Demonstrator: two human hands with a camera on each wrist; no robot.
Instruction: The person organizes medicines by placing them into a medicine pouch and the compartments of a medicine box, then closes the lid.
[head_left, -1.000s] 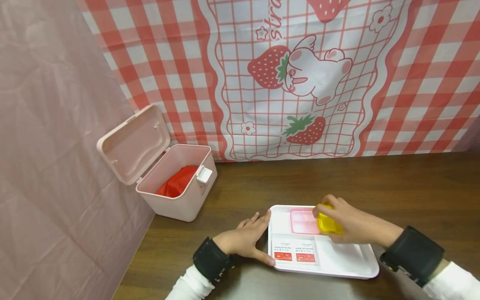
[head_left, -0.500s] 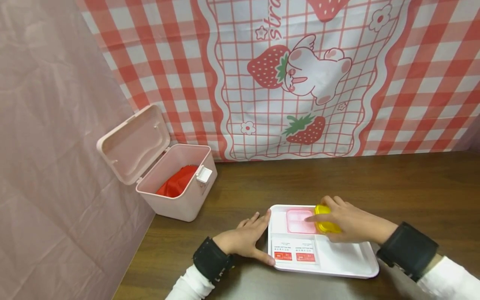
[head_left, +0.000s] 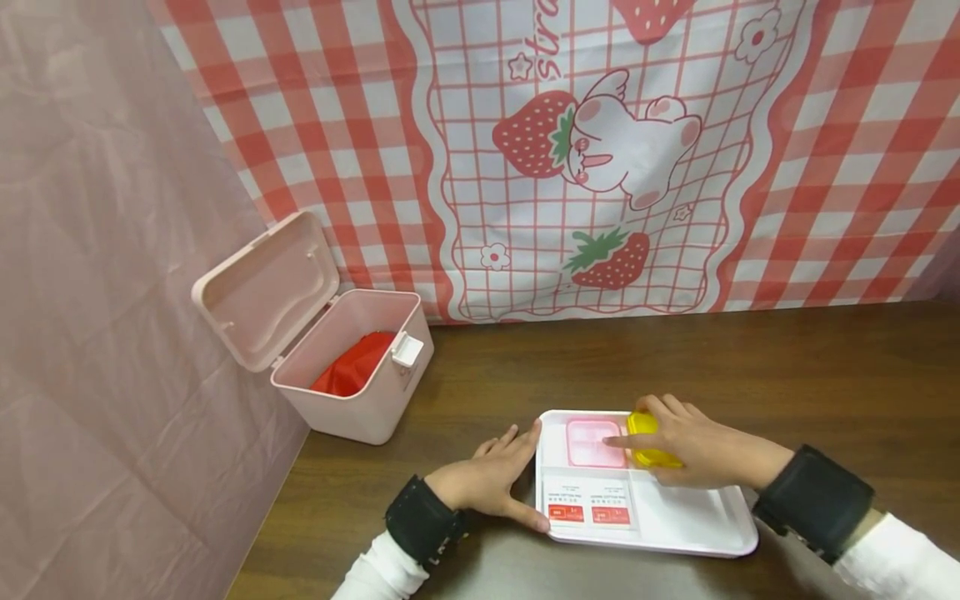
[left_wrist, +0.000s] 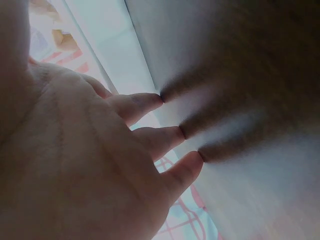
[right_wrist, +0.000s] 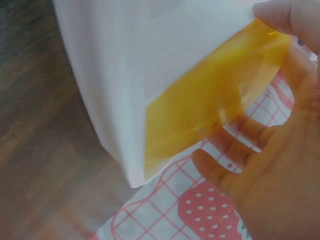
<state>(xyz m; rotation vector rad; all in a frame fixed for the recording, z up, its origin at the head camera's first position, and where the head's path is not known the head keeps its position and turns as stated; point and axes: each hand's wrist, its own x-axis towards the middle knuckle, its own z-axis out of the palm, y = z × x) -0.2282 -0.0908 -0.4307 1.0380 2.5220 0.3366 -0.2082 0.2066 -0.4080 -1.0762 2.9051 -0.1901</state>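
Right hand [head_left: 686,450]: fingers curled round yellow box [head_left: 647,442] in white tray [head_left: 697,525]. Left hand [head_left: 487,479]: fingers spread flat, touching tray's left edge.

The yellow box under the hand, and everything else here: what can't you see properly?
- Yellow box: head view, the right hand covers most of it; contents hidden.
- Packets on the white tray: head view, print too small to read.
- Pink storage box: head view, its wall hides all but a red cloth.
- Left hand: left wrist view, blurred; the fingers touch a pale surface.
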